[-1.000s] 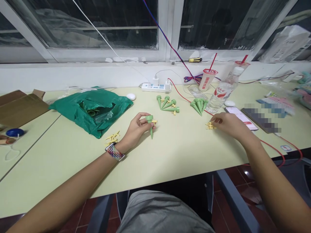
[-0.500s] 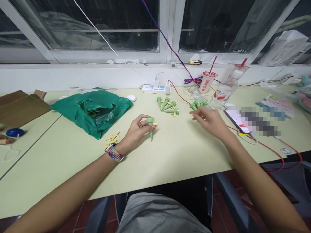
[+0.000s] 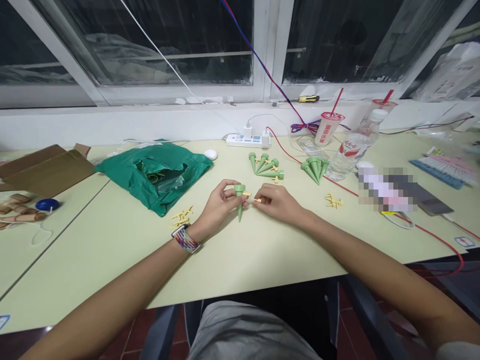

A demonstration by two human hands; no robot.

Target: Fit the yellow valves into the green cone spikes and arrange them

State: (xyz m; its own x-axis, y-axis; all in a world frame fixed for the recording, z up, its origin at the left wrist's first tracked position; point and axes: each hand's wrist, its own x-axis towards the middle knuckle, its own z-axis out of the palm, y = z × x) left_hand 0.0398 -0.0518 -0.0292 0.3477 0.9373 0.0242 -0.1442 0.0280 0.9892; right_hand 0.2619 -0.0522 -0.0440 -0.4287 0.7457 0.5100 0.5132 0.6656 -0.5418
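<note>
My left hand [image 3: 221, 202] is closed around a green watering spike [image 3: 239, 189], held tip down above the table. A small yellow valve [image 3: 246, 194] sticks out of its side toward the right. Just beside it, my right hand [image 3: 279, 202] pinches another small yellow piece [image 3: 257, 200], a short gap from the valve. Several green spikes with yellow valves [image 3: 267, 164] lie behind my hands. To their right is a fan of green spikes [image 3: 315, 167], with no yellow parts showing. Loose yellow pieces lie in a right pile [image 3: 333, 201] and a left pile [image 3: 183, 216].
A torn green plastic bag [image 3: 157, 167] lies at left, near a cardboard box [image 3: 45, 167] and a blue ball [image 3: 47, 204]. A power strip [image 3: 248, 141] sits at the back. A water bottle [image 3: 350, 150], a cup [image 3: 329, 129], phones and a red cable [image 3: 345, 187] occupy the right.
My right hand has moved left from beside the fan of spikes to the held spike, bringing the yellow piece. The view has shifted slightly; my left hand keeps its hold.
</note>
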